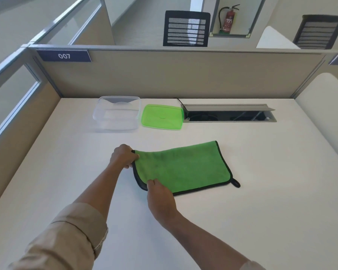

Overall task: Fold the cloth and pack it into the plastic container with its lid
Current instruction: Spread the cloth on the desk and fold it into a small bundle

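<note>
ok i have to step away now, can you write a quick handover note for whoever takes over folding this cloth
Left hand: pinching the far left corner of the green cloth.
Right hand: grip on the near left corner.
The cloth lies flat on the desk, apparently folded once.
The clear container sits open at the back, the green lid beside it on the right.
Left: finish folding, pack the cloth, fit the lid.

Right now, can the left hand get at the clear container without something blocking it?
Probably yes. Only bare desk lies between the left hand and the clear container, but its grip on the green cloth must be released first.
</note>
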A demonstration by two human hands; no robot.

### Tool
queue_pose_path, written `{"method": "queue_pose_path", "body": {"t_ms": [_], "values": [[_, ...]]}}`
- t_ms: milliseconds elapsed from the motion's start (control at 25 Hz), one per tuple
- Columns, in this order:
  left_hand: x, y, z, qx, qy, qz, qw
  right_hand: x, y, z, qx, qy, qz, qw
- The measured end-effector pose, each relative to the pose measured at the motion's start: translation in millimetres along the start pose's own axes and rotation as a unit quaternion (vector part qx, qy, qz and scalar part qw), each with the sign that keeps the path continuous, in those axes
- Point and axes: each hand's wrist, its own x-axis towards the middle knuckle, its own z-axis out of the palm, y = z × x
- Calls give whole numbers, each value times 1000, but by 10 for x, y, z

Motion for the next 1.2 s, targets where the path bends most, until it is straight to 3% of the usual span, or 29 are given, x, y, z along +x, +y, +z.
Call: {"method": "queue_pose_path", "body": {"t_ms": [280, 440, 600, 1200], "values": [[-223, 604, 162, -81, 63, 59, 993, -10, 349, -311, 178, 96, 65, 977], [-321, 1051, 408, -112, 79, 82, 987, -64, 687, -545, 288, 105, 125, 944], [-450, 1401, 699, -156, 87, 95, 979, -70, 1093, -676, 328, 133, 162, 921], [-563, 2272, 1805, -153, 97, 130, 975, -111, 2394, -706, 502, 85, 249, 824]]}}
